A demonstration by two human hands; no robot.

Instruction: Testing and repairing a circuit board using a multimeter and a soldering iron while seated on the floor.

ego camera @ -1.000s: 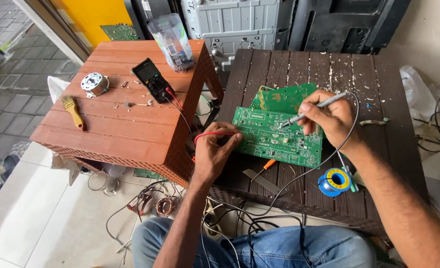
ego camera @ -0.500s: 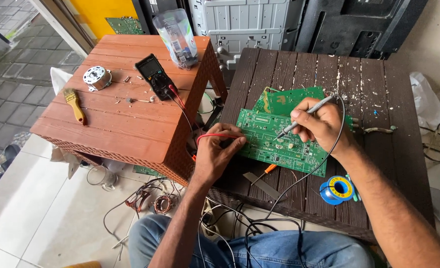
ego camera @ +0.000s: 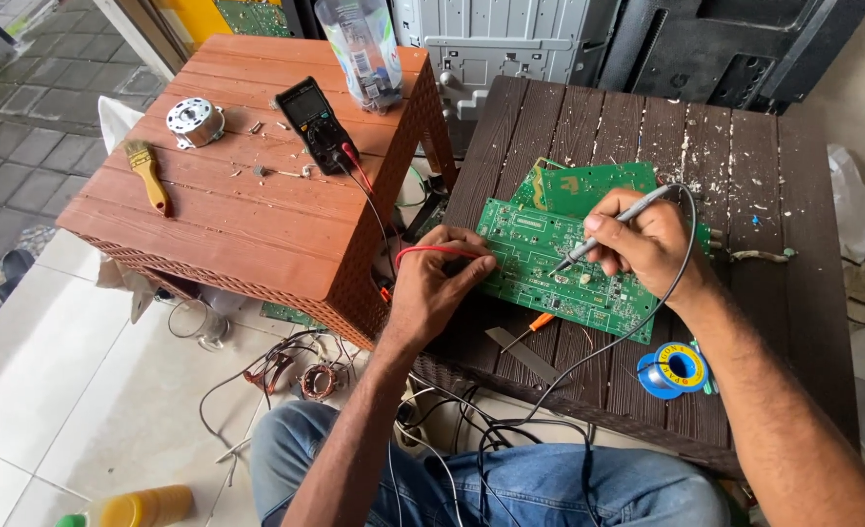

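Head view: our right hand [ego camera: 647,239] pinches a grey pen-shaped iron [ego camera: 608,229], tip on the green circuit board [ego camera: 559,263] atop the dark table [ego camera: 744,156]. Left hand [ego camera: 432,288], fingers curled round a red wire [ego camera: 432,251], rests at board's left edge. Multimeter [ego camera: 315,122], brush [ego camera: 146,174], clear bottle [ego camera: 359,44] (top cut off, contents unclear) sit left of board; solder spool [ego camera: 674,369] below-right.

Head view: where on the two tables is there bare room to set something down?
Free: the red table's near half, below the brush and multimeter; the dark table's far right strip, though dotted with white flecks. Crowded: the dark table's middle, where both hands work on the green board, and the near edge by the solder spool.
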